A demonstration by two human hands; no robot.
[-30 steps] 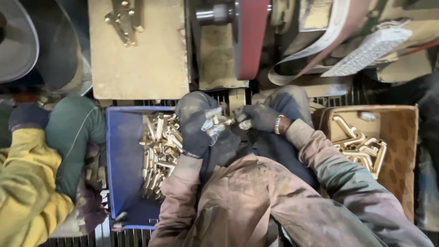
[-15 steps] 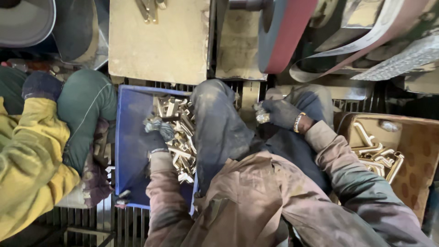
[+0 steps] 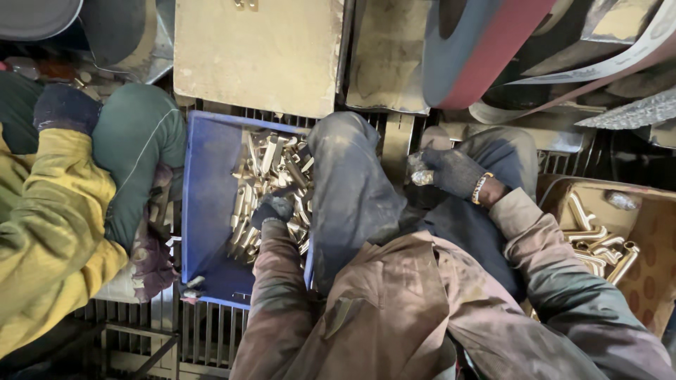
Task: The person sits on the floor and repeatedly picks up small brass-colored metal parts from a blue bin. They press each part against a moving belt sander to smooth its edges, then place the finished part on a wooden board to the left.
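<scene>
My left hand (image 3: 272, 209), in a dark glove, reaches down into a blue plastic crate (image 3: 208, 183) and rests among several brass pieces (image 3: 269, 176); whether it grips one I cannot tell. My right hand (image 3: 451, 171), also gloved and with a beaded band at the wrist, is shut on a small shiny metal piece (image 3: 421, 174) held over my right knee. My left knee (image 3: 345, 176) in dark trousers hides the crate's right side.
A brown box (image 3: 651, 232) at my right holds bent brass tubes (image 3: 598, 243). A red-edged sanding belt (image 3: 479, 49) and a flat metal plate (image 3: 257, 53) stand ahead. Another person in a yellow sleeve (image 3: 49, 232) and green trousers sits at my left. Metal grating (image 3: 204, 334) lies below.
My left hand left the right hand and dropped into the blue crate among the brass pieces. My right hand kept its metal piece and shifted to the right. The view tilted left.
</scene>
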